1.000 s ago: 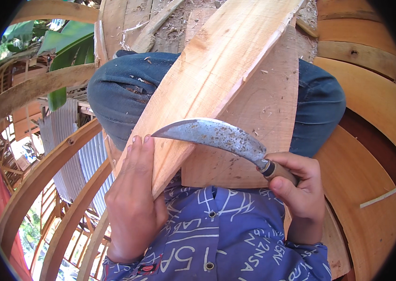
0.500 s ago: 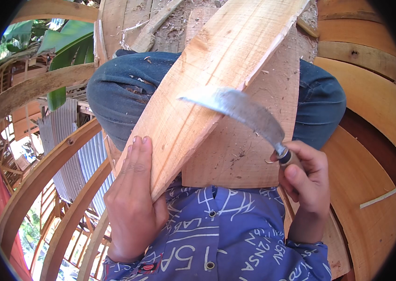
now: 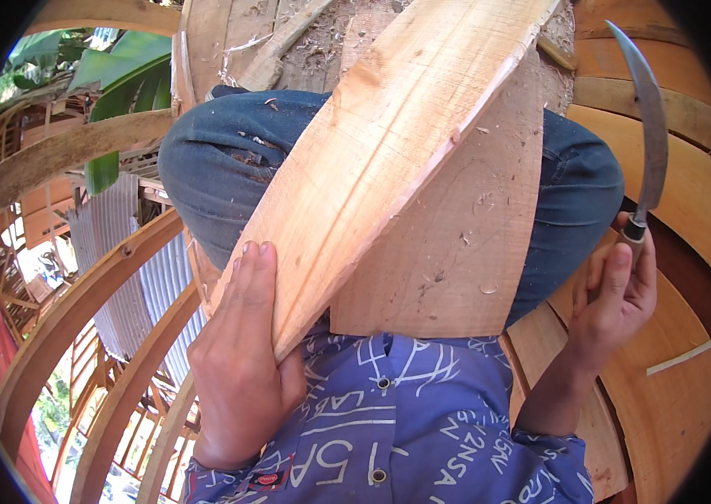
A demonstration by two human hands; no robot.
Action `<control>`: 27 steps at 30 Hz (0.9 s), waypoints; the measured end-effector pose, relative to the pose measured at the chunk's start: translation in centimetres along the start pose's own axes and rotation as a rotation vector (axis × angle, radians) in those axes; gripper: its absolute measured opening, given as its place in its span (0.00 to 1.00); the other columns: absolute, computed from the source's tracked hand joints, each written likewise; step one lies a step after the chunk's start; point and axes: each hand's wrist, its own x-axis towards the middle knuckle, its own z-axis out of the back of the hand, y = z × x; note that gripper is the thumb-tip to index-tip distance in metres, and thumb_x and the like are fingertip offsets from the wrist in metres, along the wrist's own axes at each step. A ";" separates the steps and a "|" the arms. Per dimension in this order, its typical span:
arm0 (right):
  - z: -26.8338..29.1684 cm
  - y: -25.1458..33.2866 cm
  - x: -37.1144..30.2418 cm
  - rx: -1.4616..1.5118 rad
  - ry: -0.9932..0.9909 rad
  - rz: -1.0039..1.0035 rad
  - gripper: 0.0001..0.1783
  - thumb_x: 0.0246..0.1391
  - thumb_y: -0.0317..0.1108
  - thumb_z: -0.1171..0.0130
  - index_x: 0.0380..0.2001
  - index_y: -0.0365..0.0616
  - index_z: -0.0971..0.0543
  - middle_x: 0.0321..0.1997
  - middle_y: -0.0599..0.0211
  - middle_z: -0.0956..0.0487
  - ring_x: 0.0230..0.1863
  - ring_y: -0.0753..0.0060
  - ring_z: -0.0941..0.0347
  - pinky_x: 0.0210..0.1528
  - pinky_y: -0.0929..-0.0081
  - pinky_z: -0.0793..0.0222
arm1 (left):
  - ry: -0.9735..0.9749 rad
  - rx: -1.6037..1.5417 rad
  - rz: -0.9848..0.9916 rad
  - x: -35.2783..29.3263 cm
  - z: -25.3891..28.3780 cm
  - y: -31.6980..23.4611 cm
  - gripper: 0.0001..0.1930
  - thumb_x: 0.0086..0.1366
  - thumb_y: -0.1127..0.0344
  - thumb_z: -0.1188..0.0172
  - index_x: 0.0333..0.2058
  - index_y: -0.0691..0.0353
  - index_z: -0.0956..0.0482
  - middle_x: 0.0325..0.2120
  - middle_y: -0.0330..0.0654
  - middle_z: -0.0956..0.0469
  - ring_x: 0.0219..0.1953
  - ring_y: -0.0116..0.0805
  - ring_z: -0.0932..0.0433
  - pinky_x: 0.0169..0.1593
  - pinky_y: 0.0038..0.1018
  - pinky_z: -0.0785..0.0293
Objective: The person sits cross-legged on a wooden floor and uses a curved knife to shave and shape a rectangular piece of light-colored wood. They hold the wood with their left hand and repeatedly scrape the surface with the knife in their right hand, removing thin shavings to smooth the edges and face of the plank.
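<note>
Plank (image 3: 389,160): under and beyond left hand (image 3: 242,353), fingers together, clasping its near end; probably stiff, moderately light, best held by the side edges.
Curved knife (image 3: 656,134): handle within right hand (image 3: 620,286), fingers curled round it, blade beyond them; probably rigid.

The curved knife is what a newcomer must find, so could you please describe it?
Right of the blue jeans is the person's right hand. The knife points from it toward the picture's top, its curved grey metal standing out against the orange-brown boards behind.
</note>
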 end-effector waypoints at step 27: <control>-1.0 -1.2 0.2 0.240 0.446 -0.305 0.10 0.61 0.33 0.46 0.38 0.36 0.23 0.21 0.75 0.27 0.16 0.89 0.37 0.16 0.89 0.48 | 0.028 -0.016 0.026 -0.2 -0.1 0.1 0.34 0.45 0.80 0.46 0.57 0.75 0.36 0.50 0.65 0.29 0.53 0.59 0.27 0.52 0.40 0.28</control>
